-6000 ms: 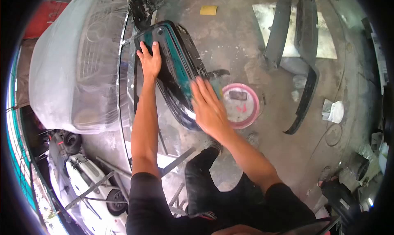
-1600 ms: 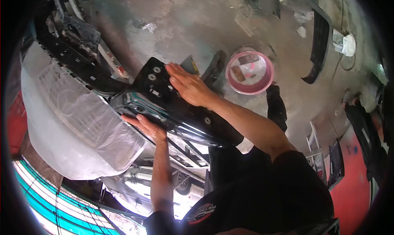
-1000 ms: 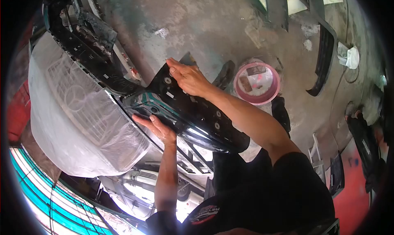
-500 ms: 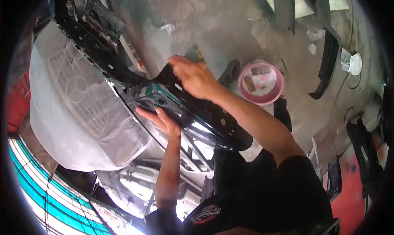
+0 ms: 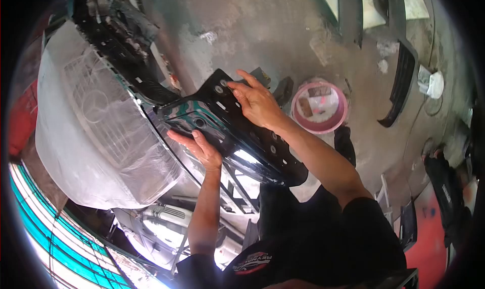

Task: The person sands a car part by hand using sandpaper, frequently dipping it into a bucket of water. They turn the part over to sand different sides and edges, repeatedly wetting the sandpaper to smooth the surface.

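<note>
Fingers (image 5: 183, 140) with black bumper (image 5: 225, 125) between

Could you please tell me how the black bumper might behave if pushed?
The black bumper would probably feel slippery, since its surface looks glossy. Its shell-like form suggests some flex. Its length may make one end swing or sag.

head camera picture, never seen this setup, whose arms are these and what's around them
No machine here: the camera is worn on the head of the person whose arms these are, looking forward and down. In front is what looks like a black car bumper. The left hand lies open near its round hole; the right hand has its fingers near some round fittings. I see no tool in either. On the floor stands a pink basin with brown blocks inside.
</note>
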Action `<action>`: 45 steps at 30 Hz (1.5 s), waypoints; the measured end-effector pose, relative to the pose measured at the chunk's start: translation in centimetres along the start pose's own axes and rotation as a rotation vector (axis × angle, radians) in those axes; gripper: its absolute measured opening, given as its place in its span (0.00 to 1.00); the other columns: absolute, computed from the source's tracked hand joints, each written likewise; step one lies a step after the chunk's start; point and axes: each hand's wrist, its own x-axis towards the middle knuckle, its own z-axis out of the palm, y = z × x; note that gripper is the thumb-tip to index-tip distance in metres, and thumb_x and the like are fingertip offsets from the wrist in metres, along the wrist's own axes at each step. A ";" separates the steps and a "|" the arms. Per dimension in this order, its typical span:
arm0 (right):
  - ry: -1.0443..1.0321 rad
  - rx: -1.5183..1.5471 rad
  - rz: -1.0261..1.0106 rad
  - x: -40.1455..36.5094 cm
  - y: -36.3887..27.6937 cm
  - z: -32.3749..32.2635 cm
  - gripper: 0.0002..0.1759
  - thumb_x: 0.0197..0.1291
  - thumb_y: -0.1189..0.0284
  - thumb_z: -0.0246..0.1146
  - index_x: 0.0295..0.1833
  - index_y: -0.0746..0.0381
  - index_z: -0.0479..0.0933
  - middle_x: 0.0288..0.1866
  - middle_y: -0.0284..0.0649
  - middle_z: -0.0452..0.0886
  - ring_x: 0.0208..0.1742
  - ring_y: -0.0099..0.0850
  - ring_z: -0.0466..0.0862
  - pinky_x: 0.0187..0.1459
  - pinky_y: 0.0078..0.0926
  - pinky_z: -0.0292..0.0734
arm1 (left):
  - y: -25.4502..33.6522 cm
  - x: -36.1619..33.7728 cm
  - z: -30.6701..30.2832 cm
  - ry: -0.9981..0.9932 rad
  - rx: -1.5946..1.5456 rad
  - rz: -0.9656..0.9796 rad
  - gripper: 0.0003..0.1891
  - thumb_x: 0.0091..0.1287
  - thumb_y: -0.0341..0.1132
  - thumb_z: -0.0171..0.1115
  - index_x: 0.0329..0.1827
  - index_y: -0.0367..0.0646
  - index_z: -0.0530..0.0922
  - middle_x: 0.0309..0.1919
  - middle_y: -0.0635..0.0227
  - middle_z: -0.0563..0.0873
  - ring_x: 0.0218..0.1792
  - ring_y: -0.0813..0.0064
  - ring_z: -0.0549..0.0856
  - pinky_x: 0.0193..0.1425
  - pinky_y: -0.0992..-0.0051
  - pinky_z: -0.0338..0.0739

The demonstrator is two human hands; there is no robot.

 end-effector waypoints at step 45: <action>-0.174 0.134 -0.059 -12.6 -0.6 -2.3 0.29 0.73 0.72 0.54 0.76 0.67 0.64 0.77 0.54 0.66 0.80 0.46 0.63 0.77 0.39 0.62 | -0.7 0.2 -0.7 -0.002 -0.011 0.033 0.41 0.82 0.53 0.37 0.81 0.27 0.38 0.83 0.45 0.40 0.83 0.57 0.40 0.84 0.63 0.34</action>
